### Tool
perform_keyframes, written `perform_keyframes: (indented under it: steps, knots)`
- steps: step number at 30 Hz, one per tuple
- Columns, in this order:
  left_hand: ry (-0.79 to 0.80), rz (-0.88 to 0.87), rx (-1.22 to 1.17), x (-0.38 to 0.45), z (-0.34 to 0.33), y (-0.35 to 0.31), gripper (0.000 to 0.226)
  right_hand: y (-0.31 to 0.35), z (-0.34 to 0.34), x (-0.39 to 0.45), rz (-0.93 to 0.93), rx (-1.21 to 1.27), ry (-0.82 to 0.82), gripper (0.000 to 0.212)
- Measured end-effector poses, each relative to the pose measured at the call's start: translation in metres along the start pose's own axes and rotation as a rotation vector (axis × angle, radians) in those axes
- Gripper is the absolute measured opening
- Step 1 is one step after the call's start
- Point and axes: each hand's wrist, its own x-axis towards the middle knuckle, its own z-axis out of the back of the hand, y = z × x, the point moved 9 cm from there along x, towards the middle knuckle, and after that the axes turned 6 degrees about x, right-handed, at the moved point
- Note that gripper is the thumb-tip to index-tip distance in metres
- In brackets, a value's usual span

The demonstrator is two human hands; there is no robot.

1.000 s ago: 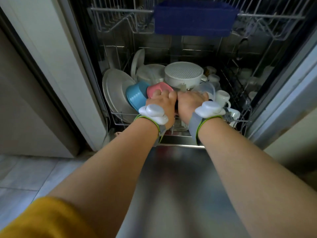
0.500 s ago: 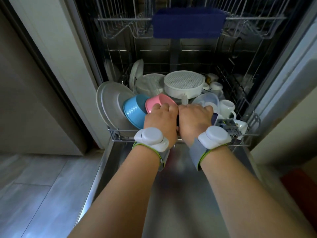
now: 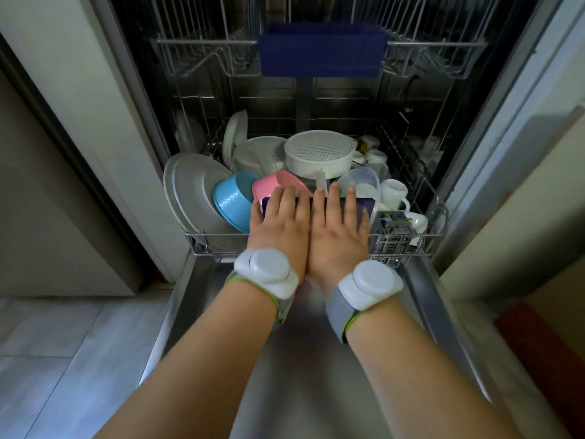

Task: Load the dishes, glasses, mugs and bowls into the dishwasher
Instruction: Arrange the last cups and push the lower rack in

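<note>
Head view. Fists a moment ago, curled at the front of the lower rack (image 3: 221,237); now flat, fingers straight and together. Rack drawn a little further out over the open door (image 3: 304,359) than a second back, and sitting lower in the frame. Reads as grip let go after a pull, or a switch to pushing; cannot tell which.

Left hand (image 3: 280,226) and right hand (image 3: 340,228) side by side at frame centre, inner edges touching, palms down on a dark panel (image 3: 364,205) at the rack front. Nothing gripped, only pressed or rested on.

Load in the middle of the frame: plates (image 3: 193,191) at left, blue bowl (image 3: 232,201) leaning on them, pink bowl (image 3: 278,183) just beyond the left fingertips, white strainer (image 3: 319,156) behind, mugs (image 3: 392,193) at right. Upper rack (image 3: 205,52) across the top, apparently bare apart from a blue block at its front.

Loading seemingly near done.
</note>
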Motion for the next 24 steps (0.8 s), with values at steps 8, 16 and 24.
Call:
perform_keyframes:
  steps: [8, 16, 24]
  knots:
    - [-0.035, -0.033, -0.004, 0.009, -0.024, 0.0, 0.08, -0.01, -0.018, 0.018, 0.033, -0.036, -0.024, 0.084]
    - [0.14, -0.026, -0.004, 0.044, -0.033, 0.007, 0.091, -0.016, -0.025, 0.059, 0.043, -0.019, 0.074, 0.089]
    - [0.161, -0.048, 0.034, 0.069, -0.036, 0.013, 0.091, -0.019, -0.03, 0.084, 0.05, -0.031, 0.127, 0.096]
